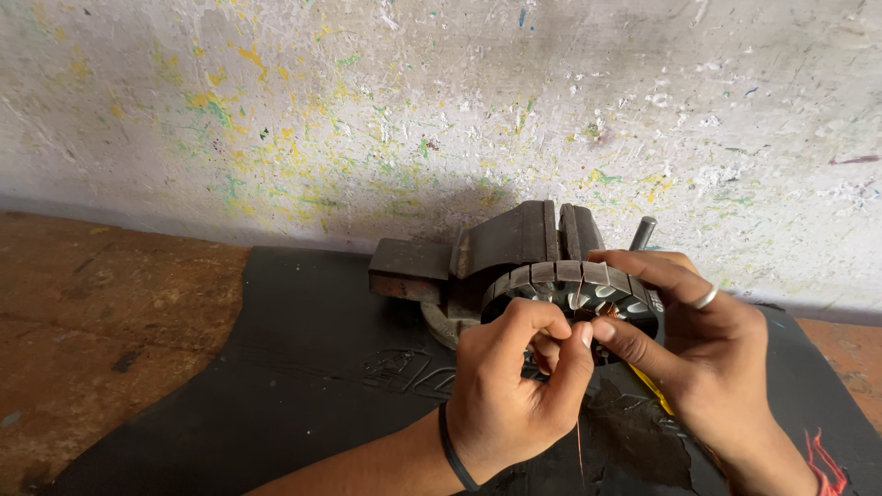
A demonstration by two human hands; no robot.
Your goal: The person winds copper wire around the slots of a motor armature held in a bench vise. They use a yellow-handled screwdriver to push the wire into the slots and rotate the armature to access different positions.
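Both hands [588,367] hide the stator's [574,285] lower half; the vise's [496,253] base sits behind it.

Brown worn bench [101,312], black rubber mat [303,377] on it, small vise [496,257] on mat

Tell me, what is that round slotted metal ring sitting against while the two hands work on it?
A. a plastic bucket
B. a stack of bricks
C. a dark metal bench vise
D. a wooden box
C: the round slotted ring sits right in front of a dark bench vise on the black mat, while the left hand and the right hand pinch thin copper wire at its middle.
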